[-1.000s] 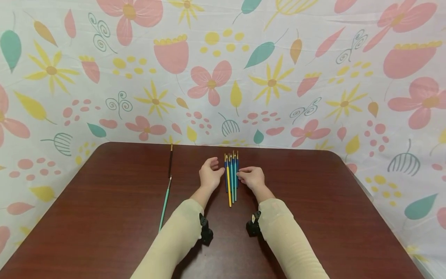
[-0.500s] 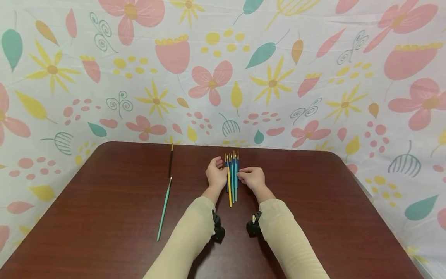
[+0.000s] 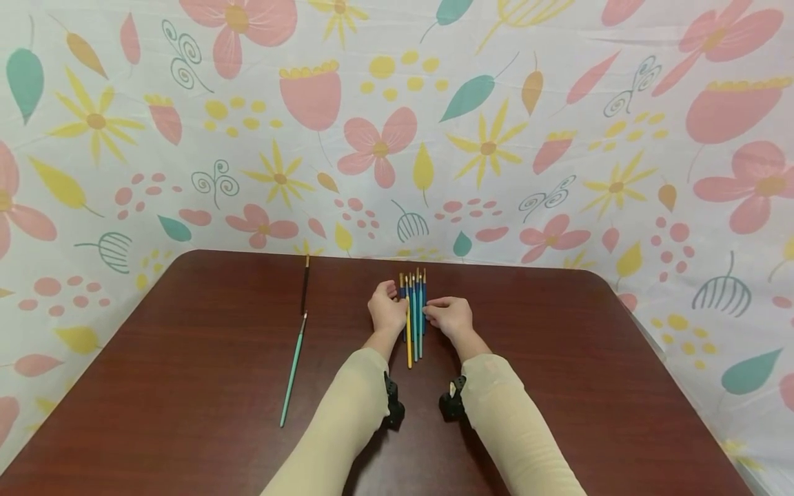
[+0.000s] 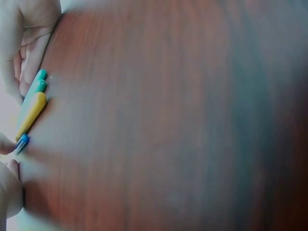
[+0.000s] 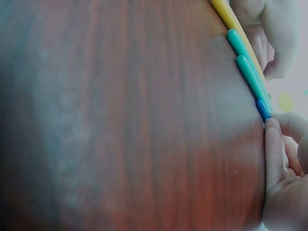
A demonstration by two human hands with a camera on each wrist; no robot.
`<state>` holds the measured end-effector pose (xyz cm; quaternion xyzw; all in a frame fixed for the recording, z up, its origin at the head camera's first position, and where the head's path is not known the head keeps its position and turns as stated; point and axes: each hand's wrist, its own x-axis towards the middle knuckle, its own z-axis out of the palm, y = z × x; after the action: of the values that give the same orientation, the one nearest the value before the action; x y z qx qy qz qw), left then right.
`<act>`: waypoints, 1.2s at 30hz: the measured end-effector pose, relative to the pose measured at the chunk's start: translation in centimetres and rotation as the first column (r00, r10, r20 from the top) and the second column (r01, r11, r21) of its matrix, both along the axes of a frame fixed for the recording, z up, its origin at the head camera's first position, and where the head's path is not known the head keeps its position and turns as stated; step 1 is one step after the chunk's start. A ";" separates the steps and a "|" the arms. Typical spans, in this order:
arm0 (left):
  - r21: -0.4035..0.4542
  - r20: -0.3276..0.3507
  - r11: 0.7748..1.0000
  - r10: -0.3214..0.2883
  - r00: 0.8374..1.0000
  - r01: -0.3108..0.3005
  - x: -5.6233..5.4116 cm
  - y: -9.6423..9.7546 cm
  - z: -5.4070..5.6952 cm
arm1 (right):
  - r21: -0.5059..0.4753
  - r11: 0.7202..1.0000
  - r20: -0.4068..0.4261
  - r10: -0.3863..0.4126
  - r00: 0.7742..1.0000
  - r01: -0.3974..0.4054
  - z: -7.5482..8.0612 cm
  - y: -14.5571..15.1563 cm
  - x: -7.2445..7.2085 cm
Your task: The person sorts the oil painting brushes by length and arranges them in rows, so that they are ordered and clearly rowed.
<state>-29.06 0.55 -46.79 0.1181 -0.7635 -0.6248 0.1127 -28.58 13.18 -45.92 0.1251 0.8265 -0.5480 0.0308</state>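
A row of several paintbrushes lies side by side on the table (image 3: pixel 558 386), bristles toward the far edge. A yellow paintbrush (image 3: pixel 409 341), teal paintbrushes (image 3: pixel 420 337) and blue paintbrushes (image 3: pixel 424 320) make up the row. At its left side my left hand (image 3: pixel 387 313) has its thumb up against the yellow paintbrush, the other fingers loosely bent. On the opposite side, my right hand (image 3: pixel 451 315) has its fingertips against the outermost blue paintbrush. In the right wrist view, the thumb and finger of the right hand (image 5: pixel 288 163) meet beside the blue handle end (image 5: pixel 262 109).
Left of the row lie a dark-handled paintbrush (image 3: pixel 304 289) and, nearer, a teal paintbrush (image 3: pixel 291 375). A floral cloth (image 3: pixel 397 138) hangs behind the table's far edge. Each sleeve carries a black wrist camera (image 3: pixel 453 399).
My left hand has moved right, up to the row, its thumb now against the yellow paintbrush. The right hand stays in place. The lone teal paintbrush's near end has come out from behind the left sleeve.
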 end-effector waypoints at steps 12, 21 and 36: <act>-0.021 0.020 0.998 0.055 0.998 -0.054 0.1 0.2 0.2 | 0.010 1.000 -0.003 0.001 1.000 -0.001 0.1 -0.1 0.1; 0.025 0.011 0.996 0.086 0.996 -0.087 0.1 0.0 0.5 | 0.002 1.000 -0.007 0.002 1.000 -0.002 0.0 0.0 0.1; 0.094 0.010 0.993 0.078 0.997 -0.078 0.0 -1.1 0.6 | -0.016 1.000 -0.005 0.001 1.000 -0.001 0.2 0.0 0.2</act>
<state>-29.05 -0.50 -46.18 0.1549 -0.7283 -0.6549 0.1291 -28.43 13.19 -45.75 0.1229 0.8221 -0.5551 0.0301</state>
